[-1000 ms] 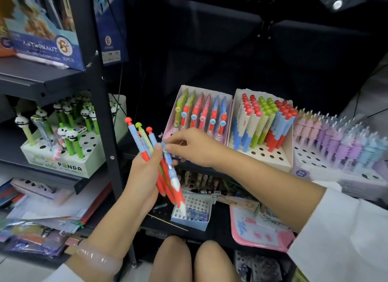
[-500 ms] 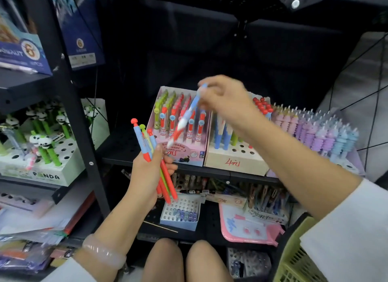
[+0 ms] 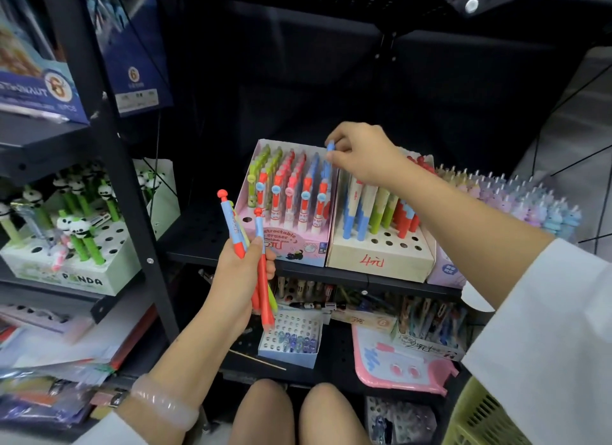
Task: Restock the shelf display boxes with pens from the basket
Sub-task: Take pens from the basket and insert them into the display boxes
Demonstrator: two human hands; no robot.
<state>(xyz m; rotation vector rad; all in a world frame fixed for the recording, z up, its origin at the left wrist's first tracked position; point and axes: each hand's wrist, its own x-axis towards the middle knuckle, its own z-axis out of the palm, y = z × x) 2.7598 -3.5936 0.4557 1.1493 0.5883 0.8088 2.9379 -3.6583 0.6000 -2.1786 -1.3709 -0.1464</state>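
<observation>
Two display boxes sit at twelve o'clock; over the pink box (image 3: 291, 242) my right hand (image 3: 361, 156) pinches a blue pen (image 3: 329, 156), next needing an empty hole, while my left hand (image 3: 238, 279) grips spare pens (image 3: 263, 269).

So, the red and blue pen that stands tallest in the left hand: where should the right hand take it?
Pinch the red and blue pen at its blue upper barrel, coming from above. That end stands free above the left hand, which grips the lower half.
</observation>
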